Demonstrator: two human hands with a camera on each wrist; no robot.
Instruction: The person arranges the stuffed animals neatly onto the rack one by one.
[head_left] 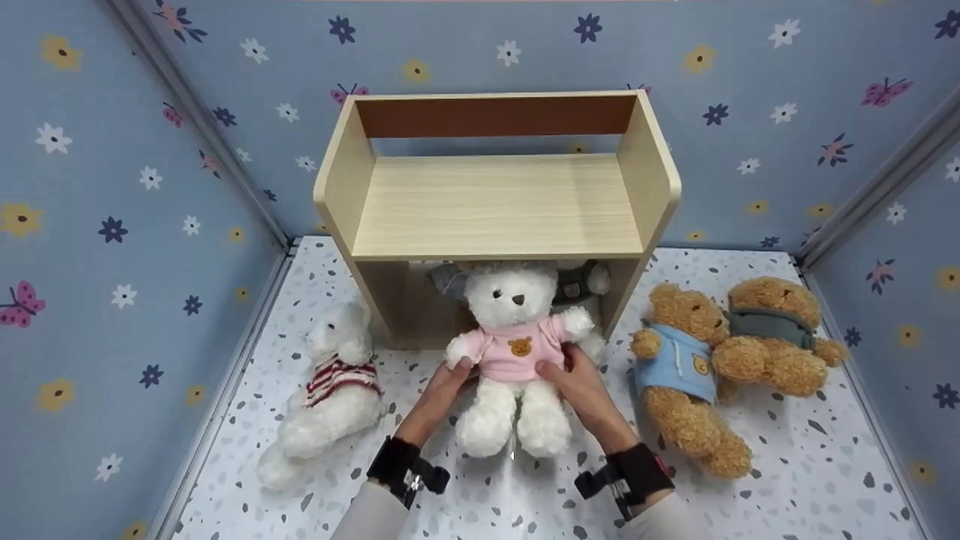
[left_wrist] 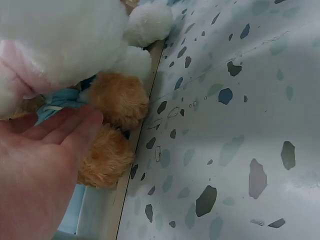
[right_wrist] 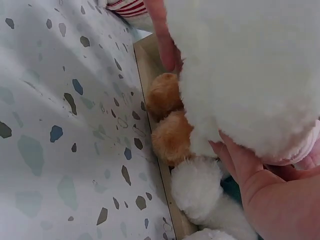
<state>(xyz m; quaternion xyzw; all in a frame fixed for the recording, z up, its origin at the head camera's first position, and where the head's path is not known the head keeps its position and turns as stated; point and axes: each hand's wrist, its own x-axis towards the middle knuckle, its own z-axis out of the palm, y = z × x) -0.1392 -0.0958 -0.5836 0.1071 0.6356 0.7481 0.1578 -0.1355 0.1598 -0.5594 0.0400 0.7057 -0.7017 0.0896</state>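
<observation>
A white teddy bear in a pink shirt (head_left: 517, 341) faces up toward the head camera, in front of the shelf's lower opening. Its legs hang toward the speckled floor. My left hand (head_left: 437, 401) holds its side near one paw, fingers reaching behind it. On the other side my right hand (head_left: 590, 390) grips its body, thumb on the pink shirt. Behind it, inside the wooden shelf (head_left: 495, 206), sit other plush toys: a brown one with orange-brown feet (left_wrist: 120, 100) and a white one with dark clothing (head_left: 576, 285). The held bear partly hides both.
A white plush toy in a red-striped top (head_left: 341, 382) lies left of the shelf. To the right lie a brown bear in a blue hoodie (head_left: 679, 367) and a brown bear in grey-green clothing (head_left: 776, 334). Flower-patterned walls (head_left: 465, 45) enclose the floor.
</observation>
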